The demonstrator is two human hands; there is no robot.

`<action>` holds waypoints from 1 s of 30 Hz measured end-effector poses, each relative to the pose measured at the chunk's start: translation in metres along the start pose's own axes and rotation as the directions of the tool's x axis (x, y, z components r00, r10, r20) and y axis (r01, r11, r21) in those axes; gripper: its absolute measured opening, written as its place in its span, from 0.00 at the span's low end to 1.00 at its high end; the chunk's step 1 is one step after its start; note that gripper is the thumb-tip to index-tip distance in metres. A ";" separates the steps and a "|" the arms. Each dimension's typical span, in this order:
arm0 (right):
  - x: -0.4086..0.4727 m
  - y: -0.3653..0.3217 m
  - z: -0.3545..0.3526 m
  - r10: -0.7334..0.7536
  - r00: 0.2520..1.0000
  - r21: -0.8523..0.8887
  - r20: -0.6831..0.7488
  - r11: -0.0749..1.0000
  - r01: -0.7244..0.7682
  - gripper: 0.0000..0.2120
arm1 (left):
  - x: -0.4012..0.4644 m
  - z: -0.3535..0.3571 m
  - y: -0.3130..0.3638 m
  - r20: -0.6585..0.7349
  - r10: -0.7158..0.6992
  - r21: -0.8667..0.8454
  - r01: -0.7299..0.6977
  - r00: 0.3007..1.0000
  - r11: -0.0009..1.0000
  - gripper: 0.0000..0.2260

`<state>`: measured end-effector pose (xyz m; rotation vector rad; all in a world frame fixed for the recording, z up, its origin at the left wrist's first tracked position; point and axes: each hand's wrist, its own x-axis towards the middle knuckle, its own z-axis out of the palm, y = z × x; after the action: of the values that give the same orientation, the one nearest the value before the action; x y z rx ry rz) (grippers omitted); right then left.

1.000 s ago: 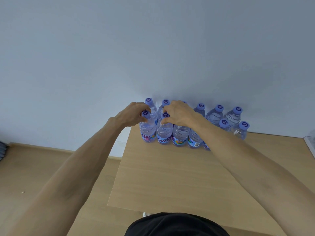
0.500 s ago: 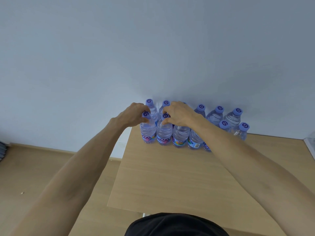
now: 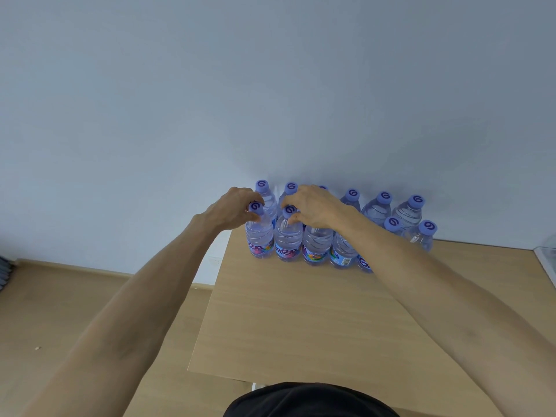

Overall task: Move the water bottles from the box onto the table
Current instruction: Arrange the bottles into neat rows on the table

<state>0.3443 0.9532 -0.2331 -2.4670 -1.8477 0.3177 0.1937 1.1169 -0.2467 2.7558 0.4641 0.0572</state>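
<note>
Floor (image 3: 75, 311) of pale wood fills my left side. My left hand (image 3: 231, 210) has its fingers pinched on the cap of the front-left bottle (image 3: 259, 236); beside it my right hand (image 3: 313, 207) pinches the cap of the second bottle (image 3: 288, 240). Both stand upright in the front row of water bottles (image 3: 376, 209), two rows at the worktop's (image 3: 301, 320) far edge against the wall (image 3: 270, 85).
</note>
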 end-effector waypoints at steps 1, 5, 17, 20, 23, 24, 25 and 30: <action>-0.001 0.000 0.000 -0.003 1.000 -0.003 -0.002 1.000 0.003 0.17 | 0.000 0.000 0.000 -0.002 -0.002 0.002 0.002 1.000 1.000 0.13; -0.001 0.001 0.002 0.000 1.000 -0.034 -0.027 0.999 -0.001 0.18 | 0.000 0.003 0.001 -0.015 -0.012 0.006 0.012 1.000 1.000 0.13; -0.045 0.056 -0.012 0.066 0.968 0.142 -0.242 0.989 -0.032 0.15 | 0.016 0.009 0.036 -0.087 0.160 -0.080 -0.167 0.983 0.983 0.21; -0.067 0.079 -0.008 0.125 0.954 0.165 -0.273 0.983 -0.082 0.15 | 0.029 0.019 0.067 -0.093 0.270 -0.027 -0.274 0.958 0.961 0.21; -0.084 0.095 -0.003 0.158 0.968 0.139 -0.196 0.981 -0.132 0.16 | 0.040 0.029 0.090 -0.020 0.347 0.052 -0.346 0.938 0.937 0.21; -0.088 0.099 -0.002 0.158 0.975 0.095 -0.158 0.985 -0.144 0.18 | 0.043 0.032 0.094 0.003 0.374 0.082 -0.373 0.927 0.924 0.20; -0.091 0.102 -0.001 0.155 0.980 0.048 -0.128 0.987 -0.150 0.20 | 0.046 0.035 0.097 0.018 0.395 0.101 -0.394 0.919 0.913 0.17; -0.096 0.103 0.003 0.162 0.980 0.015 -0.119 0.987 -0.161 0.24 | 0.056 0.037 0.095 0.081 0.329 0.086 -0.336 0.941 0.938 0.14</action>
<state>0.4148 0.8316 -0.2389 -2.5762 -1.6041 0.1754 0.2795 1.0387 -0.2497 2.8939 -0.0231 0.0265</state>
